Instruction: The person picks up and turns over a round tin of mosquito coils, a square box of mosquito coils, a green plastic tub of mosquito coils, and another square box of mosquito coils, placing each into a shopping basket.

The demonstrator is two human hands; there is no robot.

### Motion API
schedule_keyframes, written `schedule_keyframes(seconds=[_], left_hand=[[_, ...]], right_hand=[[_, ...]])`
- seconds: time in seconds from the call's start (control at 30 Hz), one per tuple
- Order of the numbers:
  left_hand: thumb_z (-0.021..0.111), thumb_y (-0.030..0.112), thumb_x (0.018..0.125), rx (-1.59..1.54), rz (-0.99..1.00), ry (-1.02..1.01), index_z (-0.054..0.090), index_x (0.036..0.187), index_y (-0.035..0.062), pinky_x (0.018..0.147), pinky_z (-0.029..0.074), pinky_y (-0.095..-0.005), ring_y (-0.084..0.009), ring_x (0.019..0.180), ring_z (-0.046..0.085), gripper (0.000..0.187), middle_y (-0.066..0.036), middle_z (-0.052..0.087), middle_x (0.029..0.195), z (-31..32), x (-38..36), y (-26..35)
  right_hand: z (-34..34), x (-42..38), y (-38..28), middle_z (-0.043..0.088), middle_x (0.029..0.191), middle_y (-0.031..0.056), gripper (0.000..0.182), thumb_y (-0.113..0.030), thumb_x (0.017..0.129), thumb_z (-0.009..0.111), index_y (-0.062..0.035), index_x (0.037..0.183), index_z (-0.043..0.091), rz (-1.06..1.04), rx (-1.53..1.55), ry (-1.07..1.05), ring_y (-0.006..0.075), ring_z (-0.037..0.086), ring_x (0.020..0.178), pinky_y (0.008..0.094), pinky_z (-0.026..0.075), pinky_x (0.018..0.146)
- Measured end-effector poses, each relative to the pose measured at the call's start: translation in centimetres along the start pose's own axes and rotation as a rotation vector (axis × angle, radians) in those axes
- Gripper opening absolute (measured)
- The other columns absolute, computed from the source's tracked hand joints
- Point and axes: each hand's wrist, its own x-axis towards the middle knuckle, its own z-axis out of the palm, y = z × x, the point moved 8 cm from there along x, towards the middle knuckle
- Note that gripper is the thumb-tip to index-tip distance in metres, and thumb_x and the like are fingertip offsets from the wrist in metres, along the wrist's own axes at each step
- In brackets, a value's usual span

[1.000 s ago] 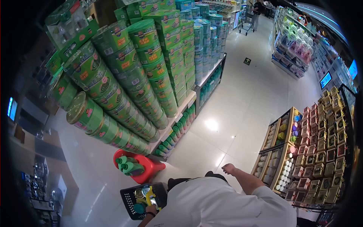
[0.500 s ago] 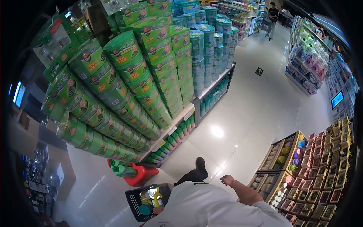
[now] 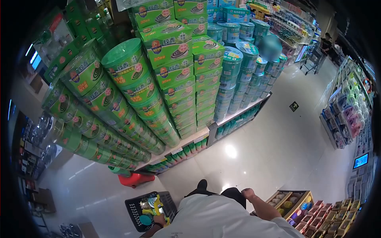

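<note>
At the lower left, my left hand (image 3: 159, 220) is closed around the yellow handle (image 3: 158, 204) of a dark shopping basket (image 3: 130, 208). In the basket lie a round teal-lidded item (image 3: 146, 220) and some shiny, clear-looking things (image 3: 147, 202) that I cannot make out. My right hand (image 3: 248, 193) hangs out in front of my white shirt, over the floor beside my dark trouser leg. Its fingers are loosely curled, with nothing visible in them.
Tall stacks of green mosquito coil tubs (image 3: 129, 67) and boxes (image 3: 166, 43) stand ahead left, then blue tubs (image 3: 232, 63). A red container (image 3: 135, 179) sits at the shelf's foot. Shelves (image 3: 341, 115) line the right. A person (image 3: 326, 43) stands with a cart (image 3: 315, 60) farther off.
The view has moved closer to the stacked tubs and swung left. My right hand has come forward, its fingers more curled. My left hand still holds the basket. The other leg shows now.
</note>
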Motion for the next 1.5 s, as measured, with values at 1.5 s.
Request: schedule_keyframes(seconds=[1.5], left_hand=[[0.060, 0.029, 0.084, 0.819, 0.093, -0.133, 0.070, 0.100, 0.0093, 0.086, 0.054, -0.0420, -0.0299, 0.096, 0.069, 0.027, -0.014, 0.072, 0.099, 34.6, -27.6, 7.1]], right_hand=[[-17.2, 20.0, -29.5, 0.070, 0.110, 0.0169, 0.035, -0.031, 0.089, 0.061, -0.0027, 0.106, 0.072, -0.798, -1.198, -0.813, 0.0308, 0.066, 0.105, 0.0373, 0.050, 0.094]])
